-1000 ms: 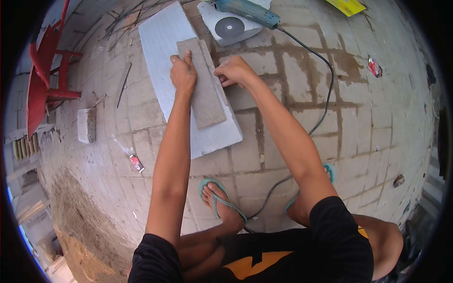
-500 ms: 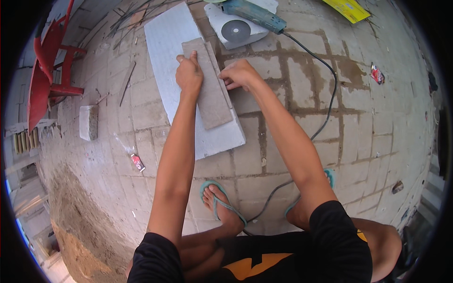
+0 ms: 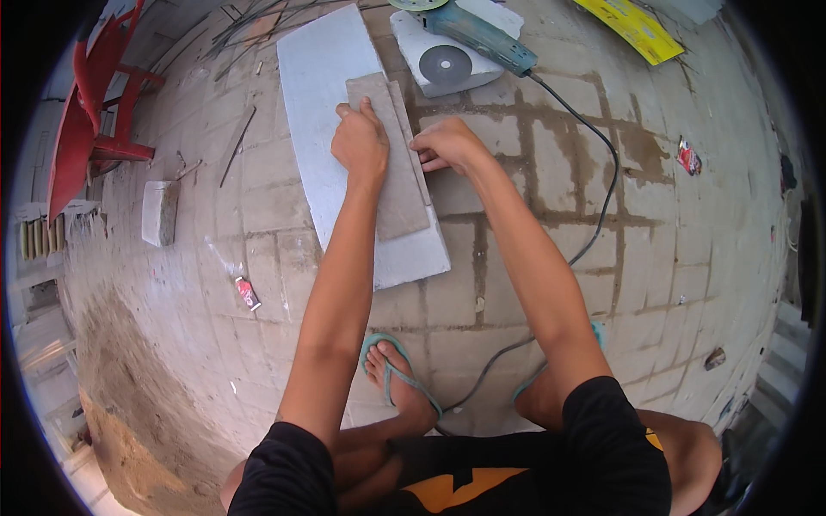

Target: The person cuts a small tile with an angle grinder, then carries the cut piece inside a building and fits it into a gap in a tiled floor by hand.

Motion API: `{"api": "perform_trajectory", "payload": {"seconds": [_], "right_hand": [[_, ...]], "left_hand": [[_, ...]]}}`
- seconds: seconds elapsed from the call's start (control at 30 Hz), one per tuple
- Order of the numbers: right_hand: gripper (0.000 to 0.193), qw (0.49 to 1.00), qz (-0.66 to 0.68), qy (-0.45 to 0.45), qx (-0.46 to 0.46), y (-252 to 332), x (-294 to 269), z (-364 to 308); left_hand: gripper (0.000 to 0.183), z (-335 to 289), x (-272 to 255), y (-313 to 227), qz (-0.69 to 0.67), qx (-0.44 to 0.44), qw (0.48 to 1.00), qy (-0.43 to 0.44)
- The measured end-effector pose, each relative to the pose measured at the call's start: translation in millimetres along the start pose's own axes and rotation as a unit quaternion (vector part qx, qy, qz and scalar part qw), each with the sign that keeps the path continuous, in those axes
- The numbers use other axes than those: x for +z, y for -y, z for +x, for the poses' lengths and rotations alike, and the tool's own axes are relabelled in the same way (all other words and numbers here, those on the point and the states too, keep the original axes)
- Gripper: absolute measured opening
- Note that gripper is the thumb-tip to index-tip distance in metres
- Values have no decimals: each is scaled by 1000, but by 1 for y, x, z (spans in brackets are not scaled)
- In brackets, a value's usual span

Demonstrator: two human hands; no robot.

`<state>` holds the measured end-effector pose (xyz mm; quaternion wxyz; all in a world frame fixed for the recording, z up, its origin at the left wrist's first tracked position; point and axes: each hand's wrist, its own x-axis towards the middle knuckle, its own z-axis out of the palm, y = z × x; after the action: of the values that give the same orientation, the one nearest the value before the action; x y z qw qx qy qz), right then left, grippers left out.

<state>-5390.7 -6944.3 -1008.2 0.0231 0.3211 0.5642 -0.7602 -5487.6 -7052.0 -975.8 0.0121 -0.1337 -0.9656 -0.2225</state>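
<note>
A flat grey-brown tile [image 3: 400,211] lies lengthwise on a long pale block [image 3: 323,60]. A second thin strip [image 3: 412,142] shows along the tile's right edge, partly covered by it. My left hand [image 3: 361,144] presses on the tile's upper half, fingers curled at its left edge and thumb pointing away from me. At the strip's right edge, my right hand [image 3: 449,146] has its fingers pinched together. Whatever they hold there is too small or hidden to name.
Beyond, a teal angle grinder [image 3: 486,39] rests on a pale slab [image 3: 413,56] beside a dark cutting disc [image 3: 446,64]. Its cord [image 3: 615,163] curves across the paving towards my feet. A red wheelbarrow [image 3: 77,129], a small block [image 3: 159,213] and a sand pile [image 3: 129,378] are left.
The whole view has shifted slightly, so the block and tile appear a little further right. Both hands keep nearly the same places against the tile.
</note>
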Motion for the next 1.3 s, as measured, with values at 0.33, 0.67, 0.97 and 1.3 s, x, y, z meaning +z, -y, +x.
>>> {"api": "perform_trajectory", "payload": {"seconds": [0.33, 0.67, 0.97, 1.3], "right_hand": [[26, 1000, -16, 3, 9, 1, 2, -3], [26, 1000, -8, 0, 11, 0, 3, -4], [21, 1000, -15, -13, 20, 3, 7, -8], [17, 1000, -9, 17, 16, 5, -1, -3]], "left_hand": [[41, 2, 12, 5, -3, -8, 996, -94], [43, -11, 16, 38, -53, 138, 980, -135], [59, -37, -7, 63, -12, 254, 966, 40], [61, -36, -3, 63, -5, 261, 965, 25]]}}
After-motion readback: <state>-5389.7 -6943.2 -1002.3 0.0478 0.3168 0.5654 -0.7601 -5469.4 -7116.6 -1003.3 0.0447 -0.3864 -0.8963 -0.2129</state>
